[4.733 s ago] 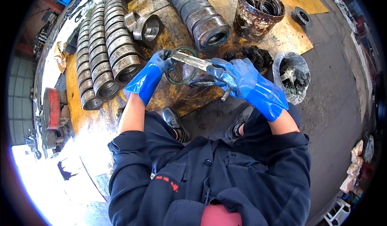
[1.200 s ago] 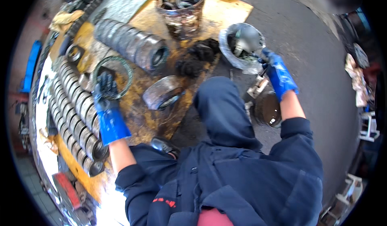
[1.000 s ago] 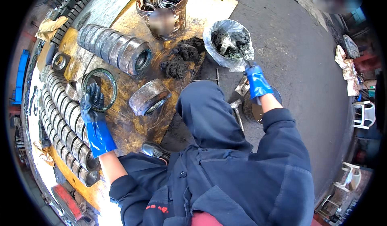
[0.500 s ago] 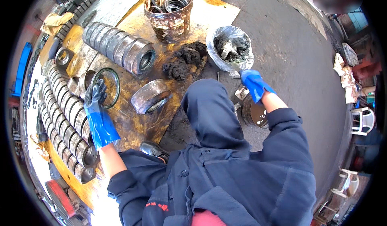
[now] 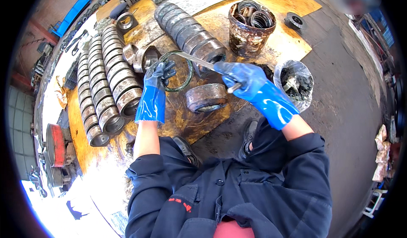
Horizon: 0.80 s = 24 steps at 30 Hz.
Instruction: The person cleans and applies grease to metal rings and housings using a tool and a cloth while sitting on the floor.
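My left hand [image 5: 157, 77], in a blue rubber glove smeared dark, grips a thin, greasy, dark green-black ring [image 5: 190, 74] held upright. Closed round a long, flat metal blade-like tool [image 5: 196, 60] is my right hand [image 5: 248, 80], also blue-gloved. The blade points left, its tip at the ring's upper edge; whether they touch I cannot tell. A short end of metal pokes out below the right fist. Just beyond and below the ring, a thick, worn metal collar [image 5: 206, 96] lies on the oily board.
Rows of metal rings [image 5: 121, 74] stand at left, another row [image 5: 182, 26] behind. A grimy bucket [image 5: 250, 40] holds several rings. At right is a plastic-lined container [image 5: 307, 89] of black grease. A toothed disc [image 5: 295, 21] lies farther back.
My right hand has come from beside the grease container to the ring, with the blade now plainly visible. The left hand still holds the ring. The view has swung left.
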Motion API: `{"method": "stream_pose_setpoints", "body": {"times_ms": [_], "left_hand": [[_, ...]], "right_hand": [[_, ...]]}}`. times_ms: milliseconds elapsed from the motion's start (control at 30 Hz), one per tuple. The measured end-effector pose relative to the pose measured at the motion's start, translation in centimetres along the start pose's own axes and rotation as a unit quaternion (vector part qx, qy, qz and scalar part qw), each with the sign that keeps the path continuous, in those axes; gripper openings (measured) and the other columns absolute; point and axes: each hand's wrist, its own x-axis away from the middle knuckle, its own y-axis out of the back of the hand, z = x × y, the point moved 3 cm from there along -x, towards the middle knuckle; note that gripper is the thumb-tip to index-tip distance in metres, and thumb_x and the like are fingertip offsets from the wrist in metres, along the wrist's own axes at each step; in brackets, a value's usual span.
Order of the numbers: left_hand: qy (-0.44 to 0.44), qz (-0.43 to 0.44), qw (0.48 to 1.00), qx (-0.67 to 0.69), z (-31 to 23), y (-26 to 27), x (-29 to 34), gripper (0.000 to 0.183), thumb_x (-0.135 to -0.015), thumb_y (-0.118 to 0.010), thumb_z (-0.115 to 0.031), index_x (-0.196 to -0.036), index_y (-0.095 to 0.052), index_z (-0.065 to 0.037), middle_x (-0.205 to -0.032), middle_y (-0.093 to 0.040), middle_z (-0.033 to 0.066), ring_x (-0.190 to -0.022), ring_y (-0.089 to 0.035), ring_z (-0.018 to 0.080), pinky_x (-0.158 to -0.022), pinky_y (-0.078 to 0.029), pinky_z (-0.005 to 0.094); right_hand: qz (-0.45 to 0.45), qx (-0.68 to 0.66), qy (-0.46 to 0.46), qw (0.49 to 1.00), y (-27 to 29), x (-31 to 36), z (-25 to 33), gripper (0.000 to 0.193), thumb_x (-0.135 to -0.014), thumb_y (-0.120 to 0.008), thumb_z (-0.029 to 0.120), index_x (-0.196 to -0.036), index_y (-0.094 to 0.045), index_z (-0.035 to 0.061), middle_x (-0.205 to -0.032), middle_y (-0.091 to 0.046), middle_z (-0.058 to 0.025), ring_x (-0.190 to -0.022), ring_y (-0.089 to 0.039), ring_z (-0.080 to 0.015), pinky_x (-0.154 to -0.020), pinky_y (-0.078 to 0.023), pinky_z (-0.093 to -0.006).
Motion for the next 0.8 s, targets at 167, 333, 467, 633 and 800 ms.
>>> {"method": "stream_pose_setpoints", "body": {"times_ms": [167, 333, 467, 633, 800], "left_hand": [[-0.034, 0.009, 0.999, -0.034, 0.6, -0.7, -0.1, 0.029, -0.095, -0.06, -0.025, -0.116, -0.062, -0.005, -0.103, -0.072, 0.011, -0.074, -0.069, 0.0185, -0.049, -0.036, 0.0216], [0.002, 0.009, 0.996, -0.086, 0.3, -2.1, 0.7, 0.03, -0.095, -0.059, -0.026, -0.117, -0.062, -0.006, -0.103, -0.072, 0.0088, -0.073, -0.068, 0.0146, -0.051, -0.033, 0.0205], [0.025, 0.007, 0.995, -0.1, -0.5, -2.4, 1.7, 0.032, -0.095, -0.06, -0.026, -0.118, -0.061, -0.004, -0.102, -0.072, 0.0112, -0.074, -0.067, 0.0149, -0.053, -0.037, 0.0207], [0.01, 0.025, 1.0, -0.016, 0.0, -1.5, 0.0, 0.027, -0.093, -0.062, -0.021, -0.111, -0.06, -0.001, -0.101, -0.071, 0.0174, -0.068, -0.069, 0.0189, -0.047, -0.041, 0.0202], [0.005, -0.007, 1.0, -0.011, -0.4, -1.0, 0.3, 0.026, -0.093, -0.061, -0.021, -0.111, -0.059, -0.001, -0.103, -0.07, 0.0183, -0.062, -0.068, 0.0182, -0.039, -0.036, 0.0186]], "right_hand": [[0.073, 0.049, 0.035, 0.995, -2.1, -1.6, -0.1, 0.055, -0.074, -0.065, 0.011, -0.126, -0.055, 0.0238, -0.085, -0.065, -0.0099, -0.074, -0.064, -0.0338, -0.062, -0.051, -0.045], [0.096, 0.082, 0.048, 0.991, -3.1, -0.9, -1.2, 0.062, -0.071, -0.068, 0.011, -0.13, -0.052, 0.024, -0.092, -0.065, -0.0083, -0.078, -0.064, -0.0327, -0.063, -0.051, -0.0458], [0.112, 0.086, 0.023, 0.99, -4.1, -0.8, -2.4, 0.068, -0.069, -0.07, 0.011, -0.132, -0.049, 0.0245, -0.093, -0.064, -0.0095, -0.08, -0.064, -0.033, -0.065, -0.052, -0.0449], [-0.03, -0.291, -0.089, 0.952, -6.6, 0.9, -6.1, 0.038, -0.084, -0.066, 0.01, -0.122, -0.063, 0.0137, -0.096, -0.067, -0.005, -0.074, -0.062, -0.0182, -0.064, -0.051, -0.0311], [0.069, -0.418, -0.351, 0.835, -5.7, 0.0, -5.9, 0.026, -0.091, -0.065, 0.017, -0.115, -0.068, 0.0088, -0.084, -0.068, -0.0014, -0.057, -0.054, -0.0074, -0.052, -0.044, -0.0235]]}}
